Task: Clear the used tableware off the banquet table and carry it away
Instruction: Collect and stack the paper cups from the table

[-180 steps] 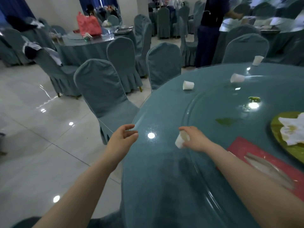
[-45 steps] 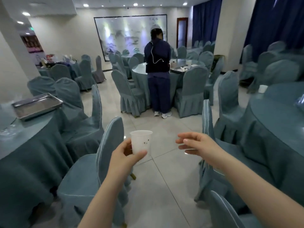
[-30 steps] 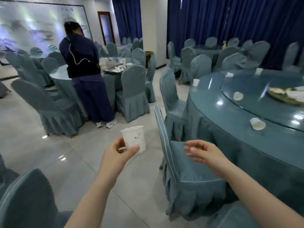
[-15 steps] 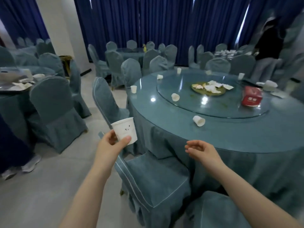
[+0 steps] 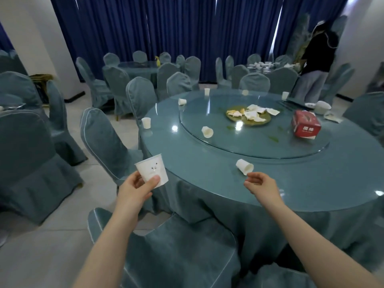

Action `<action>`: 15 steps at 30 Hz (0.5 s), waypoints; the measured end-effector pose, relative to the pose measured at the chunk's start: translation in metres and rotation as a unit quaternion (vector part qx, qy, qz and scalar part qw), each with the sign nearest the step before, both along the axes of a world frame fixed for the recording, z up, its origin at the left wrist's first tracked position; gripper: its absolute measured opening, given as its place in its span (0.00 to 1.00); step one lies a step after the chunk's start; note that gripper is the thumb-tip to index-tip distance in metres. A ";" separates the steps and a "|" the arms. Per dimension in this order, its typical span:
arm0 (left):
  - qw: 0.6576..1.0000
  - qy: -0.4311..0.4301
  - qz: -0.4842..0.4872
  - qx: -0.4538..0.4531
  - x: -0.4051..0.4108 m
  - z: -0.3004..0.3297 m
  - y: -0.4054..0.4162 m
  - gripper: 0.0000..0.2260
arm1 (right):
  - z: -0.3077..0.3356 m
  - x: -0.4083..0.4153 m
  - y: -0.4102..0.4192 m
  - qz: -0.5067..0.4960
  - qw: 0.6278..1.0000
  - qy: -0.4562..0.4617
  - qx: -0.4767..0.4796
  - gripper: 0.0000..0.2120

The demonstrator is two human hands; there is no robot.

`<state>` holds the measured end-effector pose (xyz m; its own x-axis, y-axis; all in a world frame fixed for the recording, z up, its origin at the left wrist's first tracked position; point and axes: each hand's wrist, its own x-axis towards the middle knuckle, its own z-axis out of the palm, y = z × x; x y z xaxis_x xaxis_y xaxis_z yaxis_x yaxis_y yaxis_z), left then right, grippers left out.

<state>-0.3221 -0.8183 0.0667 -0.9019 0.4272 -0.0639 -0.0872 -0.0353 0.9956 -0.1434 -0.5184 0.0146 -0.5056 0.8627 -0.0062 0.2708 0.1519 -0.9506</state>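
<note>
We have come closer to the table (image 5: 207, 183) than half a second ago. Our left hand (image 5: 135, 191) keeps its grip on the upright paper cup (image 5: 151, 171); its inside is hidden. Our right hand (image 5: 261, 185) hovers loosely curled, holding nothing, just short of a tipped cup (image 5: 244, 166). A chair (image 5: 166, 246) stands between us and the table.

Banquet hall. Dark blue curtains (image 5: 187, 28) cover far wall, floor to ceiling, thin slivers of daylight between folds. White pillar (image 5: 41, 38) at left, pale wall at right edge. Floor (image 5: 52, 256) of light grey glossy tiles. Chairs in teal-grey fabric covers (image 5: 108, 138) all around, pleated skirts to floor. Two more round benches (image 5: 137, 66) with same teal cloth by curtains, chairs ringed around them. Person in dark top (image 5: 315, 65) standing at far right bench. Ceiling-light reflections on glass tops.
</note>
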 end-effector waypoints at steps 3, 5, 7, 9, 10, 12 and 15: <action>1.000 -0.006 0.012 -0.022 -0.033 -0.015 0.030 0.13 | -0.027 -0.035 0.046 -0.013 0.996 -0.081 0.042 0.09; 0.999 -0.016 0.031 -0.040 -0.052 -0.022 0.058 0.12 | -0.046 -0.055 0.077 0.003 0.989 -0.140 0.051 0.11; 0.997 -0.023 0.041 -0.059 -0.067 -0.028 0.088 0.13 | -0.061 -0.074 0.107 0.028 0.978 -0.193 0.077 0.13; 0.997 -0.029 0.039 -0.065 -0.079 -0.033 0.116 0.13 | -0.073 -0.095 0.139 0.043 0.966 -0.224 0.119 0.16; 0.997 -0.030 0.037 -0.068 -0.084 -0.036 0.127 0.14 | -0.079 -0.104 0.153 0.047 0.959 -0.243 0.139 0.18; 0.996 -0.028 0.035 -0.078 -0.092 -0.039 0.144 0.16 | -0.089 -0.121 0.180 0.043 0.943 -0.287 0.161 0.20; 0.994 -0.031 0.032 -0.096 -0.100 -0.045 0.153 0.15 | -0.106 -0.139 0.210 0.007 0.932 -0.328 0.156 0.27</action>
